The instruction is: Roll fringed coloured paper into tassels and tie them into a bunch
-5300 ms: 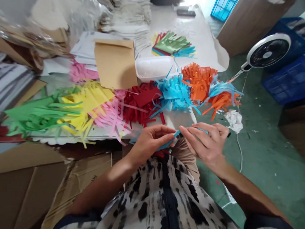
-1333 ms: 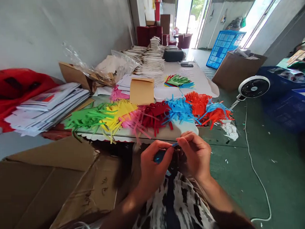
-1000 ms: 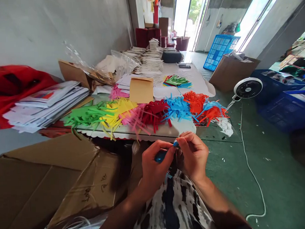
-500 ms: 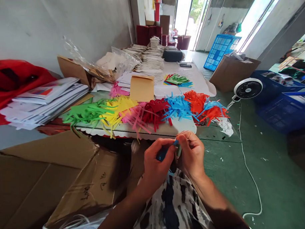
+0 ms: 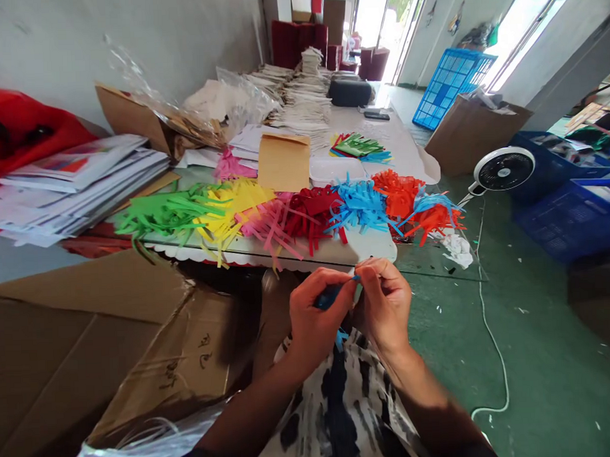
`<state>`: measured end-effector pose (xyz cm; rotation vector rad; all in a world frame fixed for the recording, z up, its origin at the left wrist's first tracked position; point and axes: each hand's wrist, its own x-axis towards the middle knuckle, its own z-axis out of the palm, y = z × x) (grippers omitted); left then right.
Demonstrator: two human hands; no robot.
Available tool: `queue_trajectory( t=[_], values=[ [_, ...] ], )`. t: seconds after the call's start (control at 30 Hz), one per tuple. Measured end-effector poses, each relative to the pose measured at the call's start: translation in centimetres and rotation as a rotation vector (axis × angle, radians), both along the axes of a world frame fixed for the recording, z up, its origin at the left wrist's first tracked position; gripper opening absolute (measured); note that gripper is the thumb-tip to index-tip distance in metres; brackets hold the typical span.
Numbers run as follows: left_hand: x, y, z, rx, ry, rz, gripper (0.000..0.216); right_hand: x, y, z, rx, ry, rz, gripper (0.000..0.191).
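Close to my lap, my left hand [image 5: 315, 315] is closed around a blue paper tassel [image 5: 329, 297], its thumb and forefinger pinching the tip. My right hand [image 5: 388, 305] is also closed, with its fingertips on the same tip, touching those of the left. Most of the tassel is hidden by the fingers; some blue fringe shows below them. Beyond the hands, along the table's near edge, lie fringed paper bundles: green [image 5: 159, 213], yellow [image 5: 234, 204], pink [image 5: 269, 220], dark red [image 5: 312, 218], light blue [image 5: 359, 203] and orange-red [image 5: 398, 192].
An open cardboard box [image 5: 140, 367] stands at my left, below the table edge. Paper stacks [image 5: 78, 190] and a tan envelope [image 5: 284, 164] lie on the table. To the right are a white fan [image 5: 506, 170], its cord on the floor, and blue crates [image 5: 575, 216].
My view has tilted slightly downward. Both hands keep their pinch on the blue tassel, and less of its tip shows between the fingers.
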<state>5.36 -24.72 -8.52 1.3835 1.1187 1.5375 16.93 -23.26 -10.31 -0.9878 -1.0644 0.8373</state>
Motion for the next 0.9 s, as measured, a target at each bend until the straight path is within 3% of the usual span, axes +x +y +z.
queue_trajectory(
  t=[0.33,0.47,0.73,0.9],
  values=[
    [0.6,-0.3,-1.0,0.009,-0.035,0.008,0.014,-0.8,0.0,-0.5,0.127,0.027,-0.021,0.031],
    [0.5,-0.3,-1.4,0.050,-0.058,0.009,0.011,-0.6,-0.3,-0.8,0.106,-0.003,-0.005,0.032],
    [0.2,0.5,-1.6,0.199,-0.006,0.036,0.007,0.9,-0.2,-0.5,0.168,-0.071,0.064,0.004],
    [0.4,0.8,-2.1,0.270,0.029,0.041,0.013,1.2,-0.1,-0.7,0.123,-0.019,0.109,0.007]
  ],
)
